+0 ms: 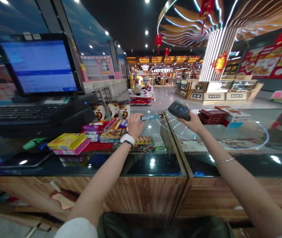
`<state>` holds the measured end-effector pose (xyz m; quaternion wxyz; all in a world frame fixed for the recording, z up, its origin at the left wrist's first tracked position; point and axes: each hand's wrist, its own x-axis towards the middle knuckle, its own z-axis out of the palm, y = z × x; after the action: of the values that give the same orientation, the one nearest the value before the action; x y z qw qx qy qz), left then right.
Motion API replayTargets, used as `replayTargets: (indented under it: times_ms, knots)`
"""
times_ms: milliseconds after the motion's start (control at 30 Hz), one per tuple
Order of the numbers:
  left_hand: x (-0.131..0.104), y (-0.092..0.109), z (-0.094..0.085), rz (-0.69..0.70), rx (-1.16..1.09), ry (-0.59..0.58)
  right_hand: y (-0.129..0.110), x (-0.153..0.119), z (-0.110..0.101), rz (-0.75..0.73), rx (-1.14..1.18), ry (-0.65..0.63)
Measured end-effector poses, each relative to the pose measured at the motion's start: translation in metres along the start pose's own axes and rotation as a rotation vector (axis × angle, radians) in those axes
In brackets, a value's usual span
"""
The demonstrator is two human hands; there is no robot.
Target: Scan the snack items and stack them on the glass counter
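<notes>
My left hand (135, 125) is closed around one end of a thin blue candy pack (153, 117), whose printed side and barcode-like label face me. My right hand (193, 123) grips the handle of a dark handheld barcode scanner (179, 110). A blue light glows on top of the scanner, and its head points left toward the pack, a short gap apart. Just left of my left hand lies a heap of colourful snack packs (111, 130). Beside the heap, a yellow box (68, 141) rests on a pink box (75, 148).
A monitor (40, 66) and keyboard (24, 114) stand at the left. Several cups (112, 109) line the counter's back edge. Dark red packs (211, 116) and a white box (237, 115) lie at right on the glass counter (230, 134). A wooden seam divides the counter.
</notes>
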<state>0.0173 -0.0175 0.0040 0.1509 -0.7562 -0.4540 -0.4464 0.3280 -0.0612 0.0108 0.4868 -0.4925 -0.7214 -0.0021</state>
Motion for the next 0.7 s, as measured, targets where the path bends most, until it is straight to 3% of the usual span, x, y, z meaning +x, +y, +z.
replayTargets:
  times_ms: [167, 267, 700]
  knots:
    - [0.0, -0.001, -0.001, -0.011, 0.022, -0.01, -0.03, -0.008, 0.004, -0.073, -0.211, -0.254]
    - [-0.001, -0.001, -0.002, -0.016, 0.034, -0.018, -0.042, -0.013, 0.01, -0.108, -0.315, -0.342]
    - [-0.001, 0.001, -0.003, -0.014, 0.073, -0.056, -0.048, -0.015, 0.014, -0.136, -0.359, -0.386]
